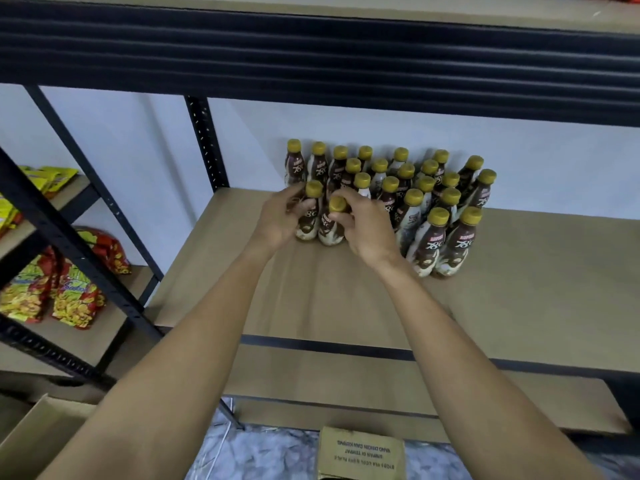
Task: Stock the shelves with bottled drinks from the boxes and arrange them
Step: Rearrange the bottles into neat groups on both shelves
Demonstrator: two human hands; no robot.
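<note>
On the tan shelf [311, 299], the left hand [277, 218] gripped one bottle [309, 226], the right hand [363, 226] pinched a second bottle [329, 234] by its cap; both needed settling upright against the rows [414, 197].

So the bunch of bottles [415, 188] stands at the far side of the shelf [311, 299], up by the wall. At its near-left corner stand two more side by side: the left bottle [307, 227] in the left hand [277, 220], the right bottle [329, 234] in the right hand [367, 226]. An upper shelf [311, 46] runs overhead. Snack bags [69, 299] lie on the rack far left. A box [362, 452] sits on the floor, near, below the shelf.
</note>
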